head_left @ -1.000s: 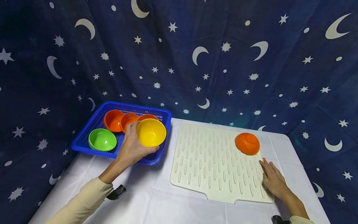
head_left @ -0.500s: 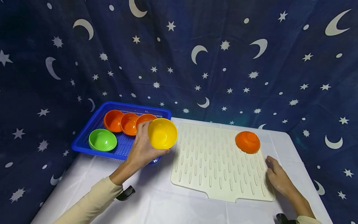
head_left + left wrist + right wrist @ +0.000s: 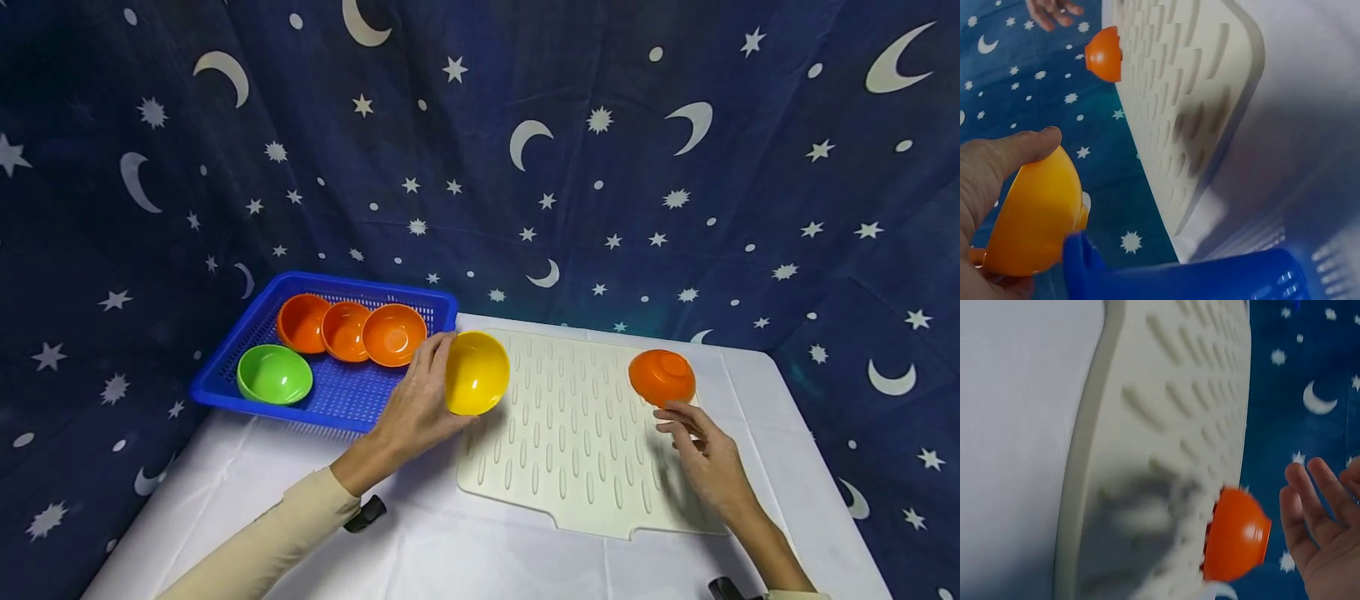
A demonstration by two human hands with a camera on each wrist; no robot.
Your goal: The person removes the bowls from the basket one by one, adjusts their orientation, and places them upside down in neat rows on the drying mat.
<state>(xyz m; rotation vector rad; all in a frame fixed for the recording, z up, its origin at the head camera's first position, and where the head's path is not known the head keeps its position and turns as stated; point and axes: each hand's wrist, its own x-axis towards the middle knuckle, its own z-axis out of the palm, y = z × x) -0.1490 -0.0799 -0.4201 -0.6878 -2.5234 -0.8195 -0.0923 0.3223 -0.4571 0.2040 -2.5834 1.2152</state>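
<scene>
My left hand (image 3: 420, 400) grips a yellow bowl (image 3: 476, 373) by its rim and holds it tilted above the left edge of a cream ridged mat (image 3: 577, 433). In the left wrist view the yellow bowl (image 3: 1035, 215) sits under my thumb. An orange bowl (image 3: 662, 377) lies upside down on the mat's far right corner. My right hand (image 3: 693, 446) hovers over the mat just in front of that bowl, fingers loose and empty. The right wrist view shows the orange bowl (image 3: 1235, 534) beside my open right hand (image 3: 1325, 531).
A blue basket (image 3: 247, 350) at the left holds three orange bowls (image 3: 347, 331) and a green bowl (image 3: 274, 375). A white cloth (image 3: 420, 533) covers the table. A dark blue star-and-moon curtain (image 3: 525, 150) hangs close behind.
My left hand has carried the yellow bowl rightward out of the basket to the mat's left edge and tilted it. My right hand has left the mat's right edge and moved toward the orange bowl.
</scene>
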